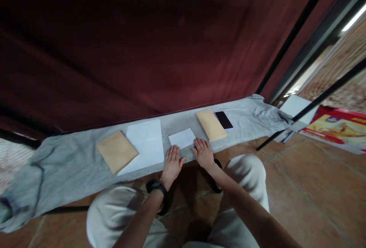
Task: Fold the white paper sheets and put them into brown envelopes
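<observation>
Left to right along the cloth-covered counter (246, 118):

- Brown envelope (117, 152) sits askew, overlapping the left edge of the big white sheet (147, 143). Sheet has a faint crease across it. Leave both alone; a stray wrist could drag them.
- Left hand (172, 160): palm down, fingers extended, not gripping anything. Fingertips at the near-left part of the small white paper.
- Small white paper (182, 137) lies flat mid-counter, between the sheet and the brown stack. Can't tell if it's folded or 1 layer. Step in hand looks like steadying or flattening it along the near edge.
- Right hand (204, 152): same pose, fingers spread a bit, nothing clasped, fingertips at the near-right corner.
- Brown stack (211, 125), looks like 2 or more envelopes, then the dark phone (223, 120) just beside it. Right hand is near the stack; watch the clearance.

Doing it well, my take: square the edges first, light even load from both hands. Pin with 1 hand, stroke outward with the other. Cloth likely has give, so pushing hard could wrinkle it and skew the paper. Flat fingers, not nails.
</observation>
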`<state>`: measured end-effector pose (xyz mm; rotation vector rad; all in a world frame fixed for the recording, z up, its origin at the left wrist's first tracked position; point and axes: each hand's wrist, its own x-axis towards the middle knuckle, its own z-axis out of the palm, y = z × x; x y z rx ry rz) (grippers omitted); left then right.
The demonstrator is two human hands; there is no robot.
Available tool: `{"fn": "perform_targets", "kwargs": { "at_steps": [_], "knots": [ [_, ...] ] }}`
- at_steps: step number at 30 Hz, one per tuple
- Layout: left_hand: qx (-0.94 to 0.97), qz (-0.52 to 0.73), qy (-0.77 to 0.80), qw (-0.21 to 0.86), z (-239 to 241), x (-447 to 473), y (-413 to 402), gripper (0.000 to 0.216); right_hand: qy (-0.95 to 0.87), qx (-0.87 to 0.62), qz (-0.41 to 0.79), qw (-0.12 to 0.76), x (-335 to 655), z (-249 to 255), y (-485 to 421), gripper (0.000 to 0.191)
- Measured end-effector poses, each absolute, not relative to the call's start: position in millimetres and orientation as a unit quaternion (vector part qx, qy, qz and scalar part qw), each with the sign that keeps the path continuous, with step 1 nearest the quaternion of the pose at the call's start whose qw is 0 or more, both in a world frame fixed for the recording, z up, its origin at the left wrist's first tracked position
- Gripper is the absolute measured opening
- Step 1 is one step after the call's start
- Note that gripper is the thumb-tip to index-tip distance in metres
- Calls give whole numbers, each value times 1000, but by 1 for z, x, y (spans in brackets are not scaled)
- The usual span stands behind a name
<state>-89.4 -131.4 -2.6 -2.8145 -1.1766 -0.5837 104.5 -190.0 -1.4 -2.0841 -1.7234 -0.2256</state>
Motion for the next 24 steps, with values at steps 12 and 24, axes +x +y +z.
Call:
{"fn": "perform_targets", "kwargs": {
  "at_steps": [12,24],
  "knots": [
    [-902,-177,-393,2,-7,-89,-132,59,-615,-758,-82,202,101,1,-191,48],
    [-892,-188,-410,-28,3,-89,-132,53,-660,-704,-7,262,84,9,-164,47]
  ]
}}
